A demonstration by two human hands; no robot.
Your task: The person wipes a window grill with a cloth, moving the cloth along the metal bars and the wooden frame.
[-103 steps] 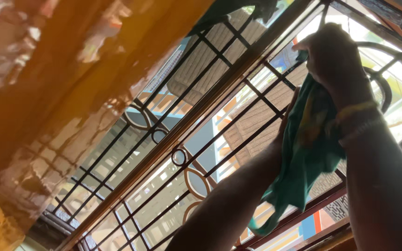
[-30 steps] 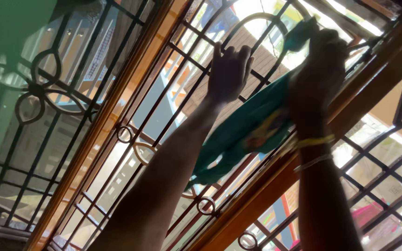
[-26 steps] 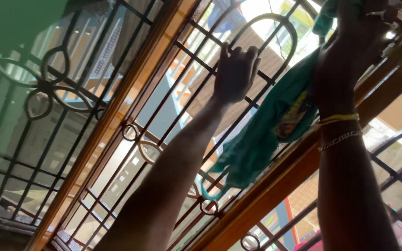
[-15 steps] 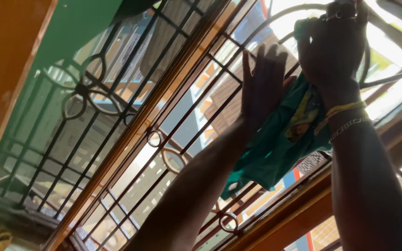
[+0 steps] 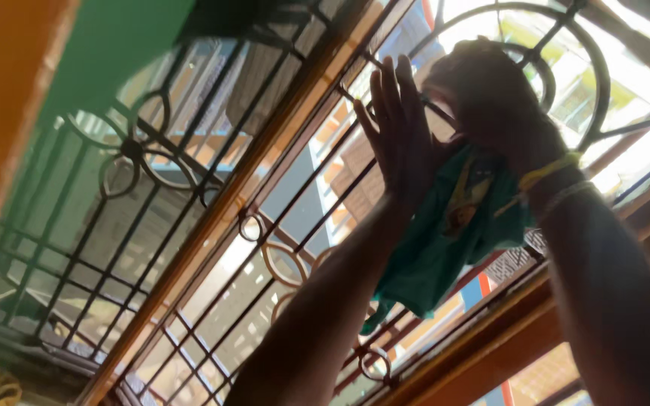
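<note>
I look up at a window with a dark metal grille (image 5: 317, 203) set in a brown wooden frame (image 5: 265, 162). My right hand (image 5: 490, 98) is raised high and closed on a green cloth (image 5: 445, 240), pressing it against the grille bars. The cloth hangs down below my wrist, which wears a yellow band and a thin chain bracelet. My left hand (image 5: 400, 135) is raised flat with fingers straight and together, touching the grille just left of the cloth.
A green wall or curtain (image 5: 107, 45) fills the upper left, with an orange surface (image 5: 1, 113) at the far left edge. Buildings show through the glass. A second wooden frame member (image 5: 490, 346) crosses the lower right.
My right hand with the cloth has dropped lower and to the left along the curved bars. The left hand stays flat on the grille beside it. The view has shifted slightly.
</note>
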